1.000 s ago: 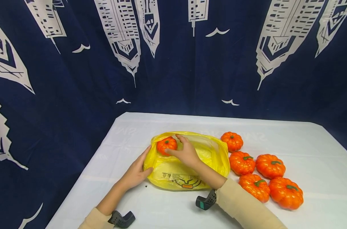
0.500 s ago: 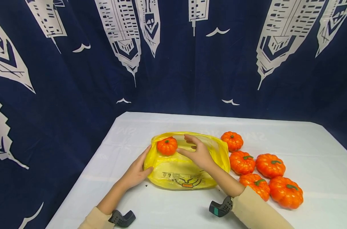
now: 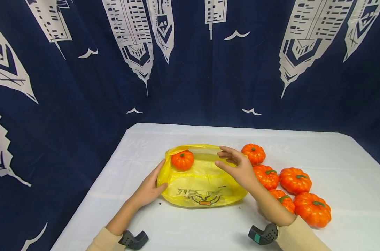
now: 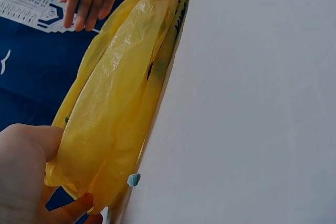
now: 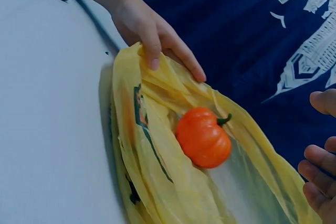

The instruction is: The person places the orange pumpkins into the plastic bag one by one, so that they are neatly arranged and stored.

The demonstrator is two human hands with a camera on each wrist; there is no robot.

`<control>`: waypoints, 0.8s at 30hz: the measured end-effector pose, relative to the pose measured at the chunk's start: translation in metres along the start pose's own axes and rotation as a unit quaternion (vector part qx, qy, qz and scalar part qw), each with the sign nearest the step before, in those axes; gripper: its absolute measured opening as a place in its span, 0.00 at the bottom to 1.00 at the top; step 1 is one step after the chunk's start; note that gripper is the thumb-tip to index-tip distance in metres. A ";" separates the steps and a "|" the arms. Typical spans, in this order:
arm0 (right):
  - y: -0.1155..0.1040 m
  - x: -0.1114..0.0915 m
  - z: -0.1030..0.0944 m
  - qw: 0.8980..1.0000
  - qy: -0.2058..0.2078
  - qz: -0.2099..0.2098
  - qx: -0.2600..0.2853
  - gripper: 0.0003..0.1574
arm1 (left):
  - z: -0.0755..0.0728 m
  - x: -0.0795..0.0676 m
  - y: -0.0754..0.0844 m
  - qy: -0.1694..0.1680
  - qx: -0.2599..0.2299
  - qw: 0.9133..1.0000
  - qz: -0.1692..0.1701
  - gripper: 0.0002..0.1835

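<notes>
A yellow plastic bag (image 3: 197, 195) lies on the table with its mouth spread wide. One small orange pumpkin (image 3: 182, 160) with a green stem sits inside at the left end, also seen in the right wrist view. My left hand (image 3: 149, 190) grips the bag's left end, thumb on the near side and fingers along the far side. Above the bag's right end is my right hand (image 3: 240, 170), fingers apart and loosely bent, holding nothing. It partly covers the bag's rim and the nearest pumpkins.
Several orange pumpkins (image 3: 295, 181) stand grouped on the white-covered table (image 3: 349, 174) just right of the bag. Behind the table hangs a dark blue curtain (image 3: 193, 87) with white building prints. Small dark specks lie near the bag's front edge.
My right hand has drawn away from the pumpkin in the bag and moved right across the bag's mouth. My left hand, the bag and the pumpkins have stayed put.
</notes>
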State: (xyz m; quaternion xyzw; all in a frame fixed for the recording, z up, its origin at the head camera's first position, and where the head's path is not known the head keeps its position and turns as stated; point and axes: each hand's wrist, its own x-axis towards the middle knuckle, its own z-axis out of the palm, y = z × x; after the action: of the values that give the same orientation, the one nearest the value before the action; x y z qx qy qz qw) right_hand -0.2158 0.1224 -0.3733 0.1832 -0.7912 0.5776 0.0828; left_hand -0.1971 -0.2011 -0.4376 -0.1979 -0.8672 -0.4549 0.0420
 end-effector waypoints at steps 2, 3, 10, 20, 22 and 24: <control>0.000 -0.003 -0.008 1.000 0.003 -0.002 0.002 0.32 | 0.000 0.000 0.001 -0.001 -0.001 1.000 -0.001 0.45; 0.001 -0.005 -0.012 1.000 0.004 -0.001 0.005 0.31 | 0.000 0.000 0.001 -0.002 -0.001 1.000 -0.004 0.45; 0.000 -0.016 -0.043 0.999 0.025 -0.022 0.021 0.28 | -0.001 -0.001 0.003 -0.005 -0.005 1.000 -0.011 0.45; 0.005 -0.034 -0.086 0.998 0.065 0.015 -0.004 0.28 | -0.001 -0.001 0.001 -0.007 -0.006 1.000 -0.011 0.45; 0.007 -0.039 -0.093 0.997 0.070 0.026 -0.008 0.28 | 0.000 -0.001 0.001 -0.007 -0.005 1.000 -0.009 0.45; 0.009 -0.044 -0.100 0.997 0.074 0.034 -0.014 0.27 | 0.000 -0.001 0.002 -0.006 -0.004 1.000 -0.009 0.45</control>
State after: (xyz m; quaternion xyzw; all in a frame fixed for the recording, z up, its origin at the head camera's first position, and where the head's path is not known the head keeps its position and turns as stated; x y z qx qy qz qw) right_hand -0.1875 0.2280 -0.3643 0.1117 -0.7965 0.5812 0.1238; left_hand -0.1957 -0.2006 -0.4364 -0.1933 -0.8672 -0.4577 0.0316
